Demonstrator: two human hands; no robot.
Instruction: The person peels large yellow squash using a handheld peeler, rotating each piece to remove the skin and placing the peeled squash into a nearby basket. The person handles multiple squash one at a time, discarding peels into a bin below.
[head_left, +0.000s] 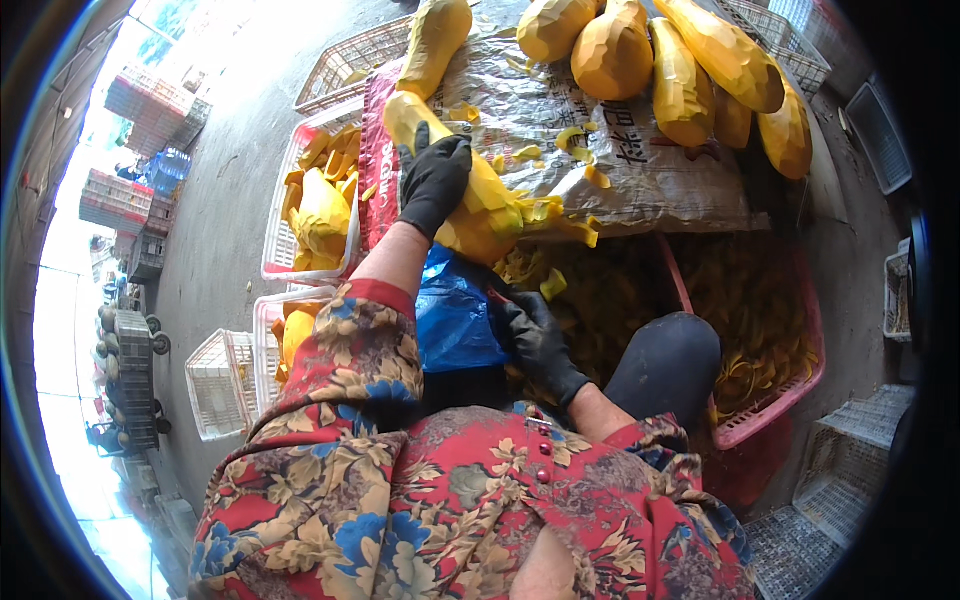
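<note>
My left hand (437, 180), in a black glove, grips a long yellow squash (480, 199) with cut facets over its skin. The squash lies slanting, its thick end towards me above a blue plastic sheet (454, 315) on my lap. My right hand (541, 341), also gloved, is closed below that end around a red-handled tool (496, 295); the tool's working part cannot be made out. Strips of peel (551, 211) cluster beside the thick end. Under the squash's narrow end is a printed woven sack (517, 120), with loose peel scraps on it.
Several peeled squashes (613, 52) rest along the sack's far side. White crates (271, 247) at the left hold squash pieces. A pink crate (814, 330) full of peelings stands by my knee (664, 360). Grey crates (847, 457) stand at lower right.
</note>
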